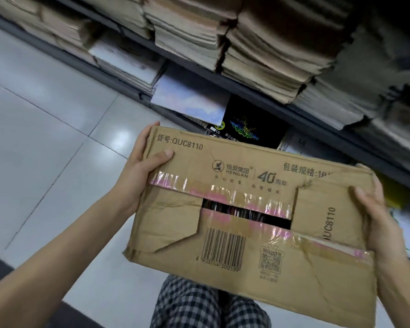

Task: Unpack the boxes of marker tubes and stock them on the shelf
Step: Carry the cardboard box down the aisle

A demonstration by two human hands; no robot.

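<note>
While I hold the cardboard box (251, 218) up in front of the shelf (258, 91), my left hand (141, 166) grips its left end, thumb on top, and my right hand (376, 209) curls round its right end. The taped flaps are torn, leaving a dark slot across the middle. If I tilt it, the weakened, creased flaps could give way and spill the contents on the floor (45, 114). I cannot make out marker tubes through the slot, and the box's near right corner is cut off.
</note>
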